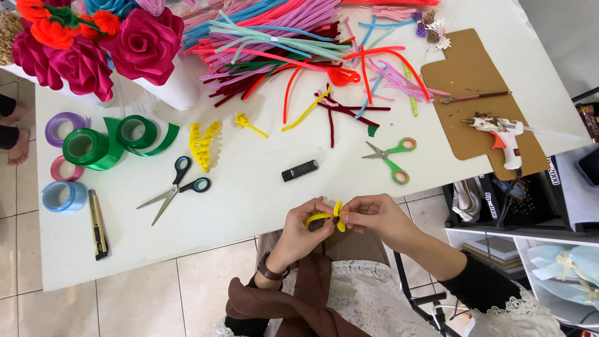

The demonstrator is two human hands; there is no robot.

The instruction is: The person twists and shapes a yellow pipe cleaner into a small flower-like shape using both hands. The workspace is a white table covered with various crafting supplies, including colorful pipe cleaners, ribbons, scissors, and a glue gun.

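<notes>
Both hands work at the near edge of the white bench (249, 206), at six o'clock in the view. The left hand (304, 228) has its fingers pinched shut on a yellow pipe cleaner (324, 217), and the right hand (374, 217) pinches the same piece from the other side; the grip of each is closed tight, fingertips nearly meeting. The pipe cleaner is bent into loops, but its exact shape is hard to make out, since the fingers cover much of it. At twelve o'clock lies a heap of pipe cleaners (274, 37), cut off by the top edge. Green-handled scissors (390, 156) lie at one o'clock of the hands, black-handled scissors (178, 186) at ten o'clock. A glue gun (502, 134) rests on cardboard (474, 81) at two o'clock. Fabric roses (93, 43) at eleven o'clock are partly out of frame. Ribbon rolls (93, 146) sit at nine o'clock.
</notes>
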